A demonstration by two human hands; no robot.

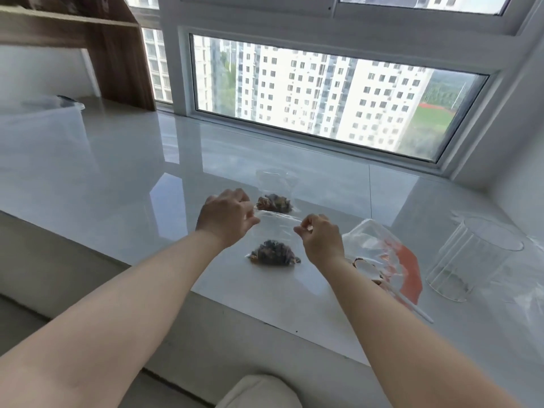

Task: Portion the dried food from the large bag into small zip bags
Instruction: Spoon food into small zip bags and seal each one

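Note:
A small clear zip bag point(275, 240) lies on the glossy white sill, with a clump of dark dried food at its bottom. My left hand point(225, 217) pinches the bag's top strip at its left end. My right hand point(319, 235) pinches the same strip at its right end. Just behind lies a second small zip bag point(275, 201) holding dried food, untouched. The large bag point(385, 257), clear with an orange patch and a few pale pieces inside, lies to the right of my right wrist.
A clear glass beaker point(474, 260) stands at the right, with crumpled clear plastic point(530, 293) beside it. More clear plastic point(56, 103) lies far left under a wooden shelf point(117, 54). The window runs along the back; the sill's front edge point(265, 319) is near me.

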